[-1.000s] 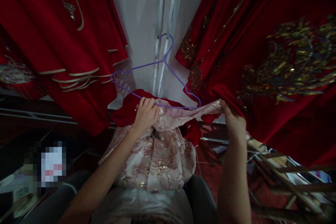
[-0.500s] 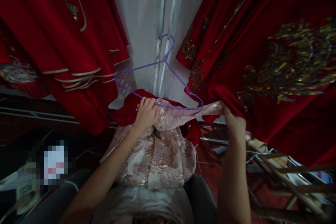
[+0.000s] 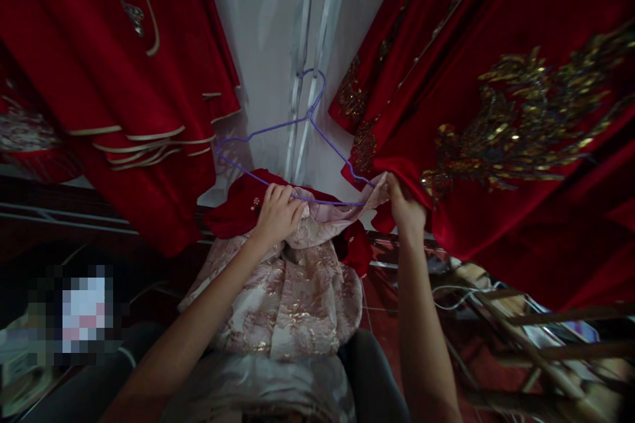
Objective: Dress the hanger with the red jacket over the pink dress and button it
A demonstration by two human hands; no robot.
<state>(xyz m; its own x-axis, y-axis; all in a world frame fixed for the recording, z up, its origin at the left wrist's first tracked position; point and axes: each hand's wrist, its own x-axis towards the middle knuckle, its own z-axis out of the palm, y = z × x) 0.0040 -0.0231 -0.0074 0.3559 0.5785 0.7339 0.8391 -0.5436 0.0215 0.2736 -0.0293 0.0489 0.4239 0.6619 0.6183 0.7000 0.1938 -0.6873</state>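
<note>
A purple wire hanger [image 3: 278,132] hangs by its hook from a white rail in front of me. My left hand [image 3: 276,213] is closed on the hanger's bottom bar together with the top of a pink and gold brocade garment [image 3: 292,297] with a dark red lining [image 3: 233,201]. My right hand [image 3: 404,206] pinches the garment's other top corner beside the hanger's right end. The garment hangs down toward my lap.
Red velvet robes with cream trim [image 3: 124,79] hang on the left, and red robes with gold embroidery [image 3: 501,119] hang on the right. A white wall panel [image 3: 268,26] lies between them. Wooden slats and clutter [image 3: 536,330] sit on the floor at lower right.
My right hand has moved left toward the hanger's right end, drawing the garment's corner with it. My left hand has stayed on the bar.
</note>
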